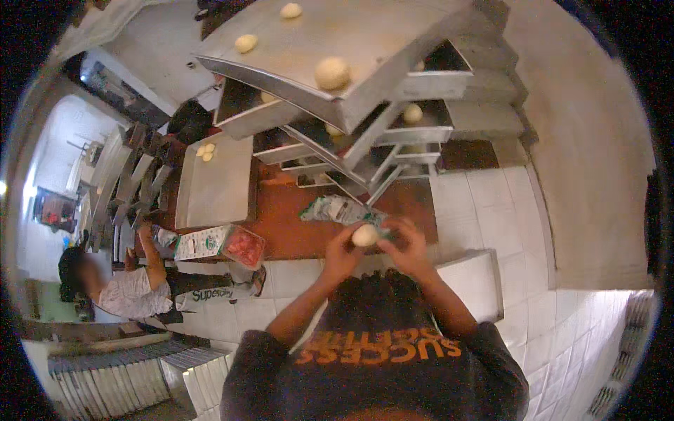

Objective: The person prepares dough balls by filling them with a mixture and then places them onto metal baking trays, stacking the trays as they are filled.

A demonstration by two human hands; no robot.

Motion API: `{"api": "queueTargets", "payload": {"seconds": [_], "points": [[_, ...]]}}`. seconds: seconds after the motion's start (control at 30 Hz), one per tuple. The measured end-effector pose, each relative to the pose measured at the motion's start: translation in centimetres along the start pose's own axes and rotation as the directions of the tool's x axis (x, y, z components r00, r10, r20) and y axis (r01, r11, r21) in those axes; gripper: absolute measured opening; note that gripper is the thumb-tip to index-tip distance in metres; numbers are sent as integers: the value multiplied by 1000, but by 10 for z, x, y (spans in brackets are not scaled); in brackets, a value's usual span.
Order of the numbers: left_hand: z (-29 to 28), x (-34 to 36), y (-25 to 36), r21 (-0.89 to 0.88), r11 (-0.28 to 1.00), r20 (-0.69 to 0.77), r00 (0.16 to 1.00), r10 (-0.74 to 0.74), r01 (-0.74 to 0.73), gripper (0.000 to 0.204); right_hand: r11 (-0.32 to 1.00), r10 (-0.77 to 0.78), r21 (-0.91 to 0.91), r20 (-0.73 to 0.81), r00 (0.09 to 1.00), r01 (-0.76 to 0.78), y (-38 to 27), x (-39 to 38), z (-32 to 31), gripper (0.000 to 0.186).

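Observation:
A pale, round dough ball [365,236] is held in front of my chest, between both hands. My left hand [340,254] curls its fingers round the ball's left side. From the right, my right hand [406,247] closes on it with bent fingers and thumb. Just beyond my hands a crumpled green and white plastic packet [337,209] lies on the reddish-brown table [288,235]. Part of the packet is hidden behind the ball and my right hand.
Ahead rises a crisscross stack of metal trays [393,42], several bearing dough balls [332,73]. To its left lies a shallow tray [214,186] with small dough pieces. A clear tub of red stuff [244,247] sits at the table's edge. Another person [137,288] works at left.

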State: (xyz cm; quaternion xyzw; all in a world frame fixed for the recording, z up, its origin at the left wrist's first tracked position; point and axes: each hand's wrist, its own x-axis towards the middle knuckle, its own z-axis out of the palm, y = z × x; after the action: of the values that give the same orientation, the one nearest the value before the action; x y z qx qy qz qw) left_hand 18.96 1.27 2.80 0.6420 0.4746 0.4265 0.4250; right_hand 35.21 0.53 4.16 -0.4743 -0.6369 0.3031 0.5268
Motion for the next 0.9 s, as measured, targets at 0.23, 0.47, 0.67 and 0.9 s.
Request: {"api": "queueTargets", "payload": {"seconds": [0.23, 0.47, 0.67, 0.9], "points": [[-5, 23, 37, 416, 678, 183, 786, 590, -606, 31, 372, 615, 804, 161, 772, -464, -6, -5, -8, 22], [20, 23, 49, 387, 583, 97, 661, 744, -714, 28, 93, 502, 827, 442, 743, -555, -20, 0, -33, 27], [27, -10, 19, 32, 904, -345, 844, 410, -426, 48, 193, 522, 749, 469, 713, -634, 9, -1, -24, 27], [-26, -50, -43, 155, 988, -633, 768, 100, 0, 42, 957, 69, 145, 725, 686, -251, -73, 83, -72, 39]]}}
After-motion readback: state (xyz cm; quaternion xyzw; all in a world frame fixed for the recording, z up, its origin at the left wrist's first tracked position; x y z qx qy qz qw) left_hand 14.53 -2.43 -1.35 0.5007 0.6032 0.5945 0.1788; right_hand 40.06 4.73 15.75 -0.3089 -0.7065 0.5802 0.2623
